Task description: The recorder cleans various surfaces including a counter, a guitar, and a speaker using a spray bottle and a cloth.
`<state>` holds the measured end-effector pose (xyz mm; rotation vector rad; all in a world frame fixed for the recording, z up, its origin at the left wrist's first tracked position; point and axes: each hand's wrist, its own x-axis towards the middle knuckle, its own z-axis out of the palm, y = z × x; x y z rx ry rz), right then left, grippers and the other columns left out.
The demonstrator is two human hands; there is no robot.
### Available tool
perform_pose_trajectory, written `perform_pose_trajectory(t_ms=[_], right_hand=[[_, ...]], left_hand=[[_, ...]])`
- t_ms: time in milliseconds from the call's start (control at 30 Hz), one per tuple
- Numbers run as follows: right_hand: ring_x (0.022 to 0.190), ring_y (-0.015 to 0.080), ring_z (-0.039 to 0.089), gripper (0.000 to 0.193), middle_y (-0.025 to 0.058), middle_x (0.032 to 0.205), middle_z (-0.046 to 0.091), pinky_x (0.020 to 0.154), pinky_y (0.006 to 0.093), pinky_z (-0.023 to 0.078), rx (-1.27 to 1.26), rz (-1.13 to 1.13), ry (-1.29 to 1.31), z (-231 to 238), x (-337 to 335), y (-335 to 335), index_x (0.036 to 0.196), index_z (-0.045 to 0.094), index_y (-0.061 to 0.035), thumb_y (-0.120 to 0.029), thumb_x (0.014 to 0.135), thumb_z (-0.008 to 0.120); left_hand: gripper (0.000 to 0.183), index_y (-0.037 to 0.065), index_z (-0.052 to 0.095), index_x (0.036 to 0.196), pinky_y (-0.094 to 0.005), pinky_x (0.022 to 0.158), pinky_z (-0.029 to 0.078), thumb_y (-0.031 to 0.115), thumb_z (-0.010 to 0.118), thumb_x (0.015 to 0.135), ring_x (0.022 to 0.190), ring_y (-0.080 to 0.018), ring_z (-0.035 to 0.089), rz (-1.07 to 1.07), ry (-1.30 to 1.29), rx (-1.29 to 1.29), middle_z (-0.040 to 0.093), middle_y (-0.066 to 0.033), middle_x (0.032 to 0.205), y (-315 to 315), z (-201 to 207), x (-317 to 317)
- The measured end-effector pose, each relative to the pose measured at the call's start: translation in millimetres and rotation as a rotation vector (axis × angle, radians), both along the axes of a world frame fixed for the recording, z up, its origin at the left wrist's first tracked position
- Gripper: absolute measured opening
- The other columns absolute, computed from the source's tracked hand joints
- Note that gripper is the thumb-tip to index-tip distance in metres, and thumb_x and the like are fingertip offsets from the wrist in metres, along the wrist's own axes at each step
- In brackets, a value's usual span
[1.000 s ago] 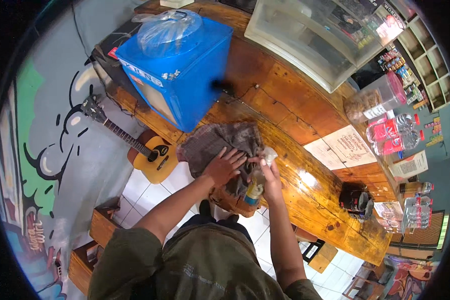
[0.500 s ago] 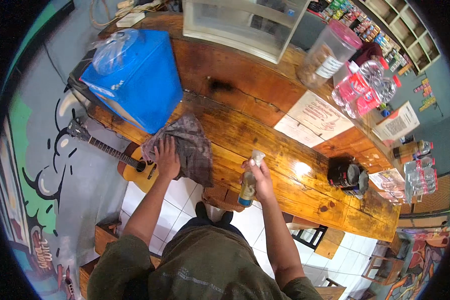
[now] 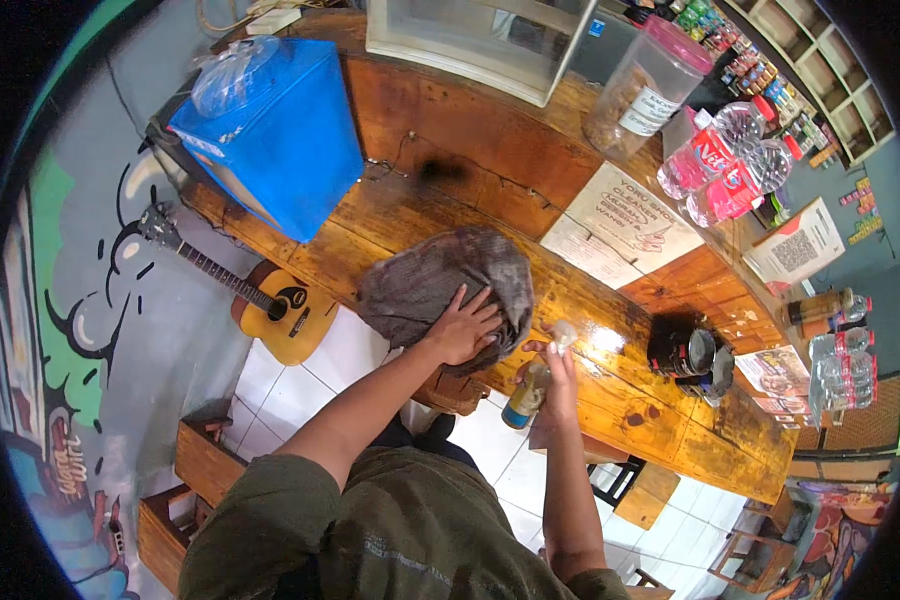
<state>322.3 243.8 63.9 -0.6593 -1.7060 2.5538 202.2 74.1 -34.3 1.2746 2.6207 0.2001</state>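
My left hand (image 3: 462,332) lies with fingers spread on a crumpled dark plaid cloth (image 3: 420,275), pressing it against the varnished wooden counter (image 3: 610,385). In my right hand (image 3: 562,388) is a spray bottle (image 3: 526,402), held upright by its neck just past the counter's near edge. The bottle has a pale nozzle head and a blue band near its base. My fingers wrap round its upper part and hide some of it.
At the left, a blue box (image 3: 270,150) with a plastic bag stands on the counter, and an acoustic guitar (image 3: 305,330) leans below. Black containers (image 3: 685,355) sit to the right. A clear jar (image 3: 635,105) and water bottles (image 3: 715,160) line the raised back shelf.
My left hand has slid the cloth to the right along the counter, away from the blue box. My right hand has shifted right and slightly nearer with the spray bottle.
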Motion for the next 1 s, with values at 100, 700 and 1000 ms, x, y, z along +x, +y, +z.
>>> perform_pose_trajectory(t_ms=[100, 700, 1000], right_hand=[[0.063, 0.0195, 0.057, 0.05, 0.0094, 0.098, 0.056, 0.059, 0.0314, 0.048, -0.004, 0.027, 0.037, 4.0, -4.1, 1.3, 0.132, 0.042, -0.0071, -0.037, 0.094, 0.054], [0.075, 0.0148, 0.06, 0.043, 0.0079, 0.1, 0.062, 0.063, 0.0295, 0.052, 0.001, 0.36, 0.084, 5.1, -103.6, -214.7, 0.13, 0.048, -0.008, -0.03, 0.094, 0.058], [0.073, 0.0145, 0.06, 0.03, 0.0046, 0.091, 0.06, 0.058, 0.03, 0.051, -0.049, 0.473, 0.083, 2.7, -175.3, -368.2, 0.114, 0.056, -0.0073, -0.028, 0.093, 0.062]], left_hand=[[0.048, 0.017, 0.037, 0.145, -0.0491, 0.119, 0.007, 0.036, 0.035, 0.101, 0.145, -0.0256, 0.016, -0.018, -0.013, 0.036, 0.031, -0.0064, 0.153, -24.6, 0.4, -15.3], [0.04, 0.017, 0.047, 0.139, -0.042, 0.114, 0.028, 0.023, 0.043, 0.1, 0.138, -0.0274, 0.034, 0.158, -0.019, 0.376, 0.044, -0.0108, 0.144, -350.3, -6.5, -93.3], [0.035, 0.003, 0.065, 0.099, -0.0439, 0.075, 0.049, 0.031, 0.045, 0.099, 0.081, -0.0345, 0.064, 1.166, 0.079, 0.662, 0.067, -0.0152, 0.089, -491.5, -23.6, -71.8]])
